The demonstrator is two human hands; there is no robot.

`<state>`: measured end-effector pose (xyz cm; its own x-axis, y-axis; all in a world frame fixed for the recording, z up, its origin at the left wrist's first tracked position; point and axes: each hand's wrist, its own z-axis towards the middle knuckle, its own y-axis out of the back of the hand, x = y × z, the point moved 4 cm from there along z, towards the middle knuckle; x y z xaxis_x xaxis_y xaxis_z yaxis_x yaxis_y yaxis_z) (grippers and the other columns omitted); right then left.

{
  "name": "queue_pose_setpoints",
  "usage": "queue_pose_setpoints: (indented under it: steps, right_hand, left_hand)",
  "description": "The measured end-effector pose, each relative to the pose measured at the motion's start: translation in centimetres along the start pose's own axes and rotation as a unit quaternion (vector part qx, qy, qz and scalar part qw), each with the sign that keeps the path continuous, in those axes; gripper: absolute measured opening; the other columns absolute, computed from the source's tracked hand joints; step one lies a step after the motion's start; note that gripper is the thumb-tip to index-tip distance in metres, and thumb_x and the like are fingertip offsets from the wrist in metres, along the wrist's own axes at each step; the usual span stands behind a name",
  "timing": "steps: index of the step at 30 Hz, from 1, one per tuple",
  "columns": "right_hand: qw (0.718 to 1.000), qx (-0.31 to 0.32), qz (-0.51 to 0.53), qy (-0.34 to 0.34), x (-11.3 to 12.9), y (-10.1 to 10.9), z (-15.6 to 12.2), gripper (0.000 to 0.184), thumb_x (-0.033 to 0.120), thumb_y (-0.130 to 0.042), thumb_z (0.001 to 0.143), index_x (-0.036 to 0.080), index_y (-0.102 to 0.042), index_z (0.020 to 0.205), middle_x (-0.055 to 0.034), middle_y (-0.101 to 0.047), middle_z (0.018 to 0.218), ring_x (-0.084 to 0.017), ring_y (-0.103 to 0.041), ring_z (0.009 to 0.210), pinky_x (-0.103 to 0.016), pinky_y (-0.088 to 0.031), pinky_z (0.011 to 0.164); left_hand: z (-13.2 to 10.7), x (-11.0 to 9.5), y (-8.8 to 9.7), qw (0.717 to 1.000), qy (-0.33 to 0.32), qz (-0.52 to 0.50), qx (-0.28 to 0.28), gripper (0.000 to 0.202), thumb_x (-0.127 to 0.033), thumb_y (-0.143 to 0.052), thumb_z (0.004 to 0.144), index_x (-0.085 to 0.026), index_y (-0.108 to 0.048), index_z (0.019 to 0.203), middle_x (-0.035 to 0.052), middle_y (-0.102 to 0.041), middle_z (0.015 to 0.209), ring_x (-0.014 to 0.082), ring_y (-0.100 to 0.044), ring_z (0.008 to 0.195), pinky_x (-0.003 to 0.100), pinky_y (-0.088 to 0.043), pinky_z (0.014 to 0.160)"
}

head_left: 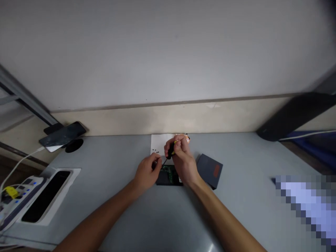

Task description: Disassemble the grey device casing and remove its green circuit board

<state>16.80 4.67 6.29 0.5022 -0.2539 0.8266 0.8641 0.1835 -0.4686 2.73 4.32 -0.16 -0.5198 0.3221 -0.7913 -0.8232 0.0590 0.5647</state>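
My right hand (pixel 185 162) is closed around the black and yellow handle of a screwdriver (pixel 171 149). Its thin shaft slants down and left to a dark opened device with a green circuit board (pixel 168 175). Beside the shaft's lower end, my left hand (pixel 148 172) has thumb and fingers pinched together at the board's upper left edge; what sits between them is hidden. Behind the device lies a white sheet of paper (pixel 158 141) with several tiny dark screws (pixel 155 151) on it. My right hand covers part of the board and the paper.
Right of my hand lies a dark grey box (pixel 210 170) with red marking. A phone on a stand (pixel 64 135), another phone (pixel 47 196) on white paper and a power strip (pixel 22 199) with cables are at left. A wall closes the table's back; a dark cylinder (pixel 294 117) leans at right.
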Motion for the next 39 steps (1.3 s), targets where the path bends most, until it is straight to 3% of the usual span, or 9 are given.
queue_pose_setpoints:
  steps: [3, 9, 20, 26, 33, 39]
  right_hand:
    - [0.999, 0.007, -0.039, 0.002, -0.1, 0.4, 0.3, 0.025, 0.048, -0.054, 0.101, 0.025, -0.062, 0.096, -0.0024, -0.058, 0.087, -0.019, -0.053, 0.081, -0.032, -0.042, 0.076]
    - [0.996, -0.056, 0.066, 0.003, 0.0, 0.4, 0.3, 0.027, 0.046, -0.053, 0.101, 0.023, -0.064, 0.092, -0.0027, -0.055, 0.086, -0.016, -0.051, 0.070, -0.031, -0.043, 0.068]
    - [0.997, -0.032, 0.058, -0.034, 0.4, -0.1, 0.1, 0.021, 0.046, -0.058, 0.098, 0.027, -0.053, 0.092, -0.0002, -0.051, 0.080, -0.017, -0.046, 0.070, -0.032, -0.041, 0.070]
    - [0.998, 0.008, 0.052, -0.044, 0.8, 0.4, 0.4, 0.026, 0.044, -0.053, 0.100, 0.023, -0.061, 0.087, -0.0043, -0.055, 0.087, -0.020, -0.052, 0.080, -0.034, -0.044, 0.076]
    - [0.995, 0.012, 0.083, -0.061, 0.5, -0.1, 0.1, 0.034, 0.052, -0.046, 0.102, 0.024, -0.063, 0.093, -0.0031, -0.050, 0.081, -0.018, -0.048, 0.071, -0.034, -0.044, 0.072]
    - [0.996, 0.009, 0.073, -0.060, 0.6, 0.1, 0.0, 0.019, 0.045, -0.057, 0.097, 0.027, -0.055, 0.093, 0.0003, -0.049, 0.074, -0.018, -0.046, 0.070, -0.032, -0.040, 0.071]
  left_hand:
    - [0.1, 0.1, -0.1, 1.000, -0.002, -0.006, 0.004, 0.019, -0.036, -0.046, 0.103, -0.023, -0.058, 0.095, -0.0008, -0.064, 0.081, 0.0154, -0.061, 0.073, 0.026, -0.047, 0.070]
    - [0.1, 0.2, 0.0, 1.000, -0.002, -0.002, 0.009, 0.019, -0.035, -0.047, 0.102, -0.022, -0.057, 0.094, -0.0009, -0.063, 0.078, 0.0153, -0.061, 0.072, 0.026, -0.047, 0.070]
    - [0.1, -0.3, 0.2, 1.000, 0.004, 0.003, 0.008, 0.021, -0.037, -0.048, 0.102, -0.022, -0.062, 0.098, 0.0001, -0.067, 0.080, 0.0159, -0.062, 0.072, 0.026, -0.048, 0.069]
    - [0.0, -0.2, 0.2, 1.000, 0.004, -0.002, 0.013, 0.022, -0.037, -0.047, 0.103, -0.022, -0.060, 0.095, -0.0013, -0.065, 0.078, 0.0148, -0.061, 0.071, 0.025, -0.047, 0.070]
    - [0.1, -0.1, 0.2, 1.000, 0.012, -0.010, 0.011, 0.021, -0.038, -0.048, 0.102, -0.022, -0.061, 0.097, -0.0008, -0.067, 0.080, 0.0153, -0.062, 0.073, 0.026, -0.049, 0.072]
    - [0.1, -0.2, 0.2, 1.000, 0.015, -0.007, 0.010, 0.022, -0.039, -0.049, 0.102, -0.022, -0.062, 0.097, -0.0005, -0.068, 0.080, 0.0153, -0.063, 0.072, 0.025, -0.048, 0.069]
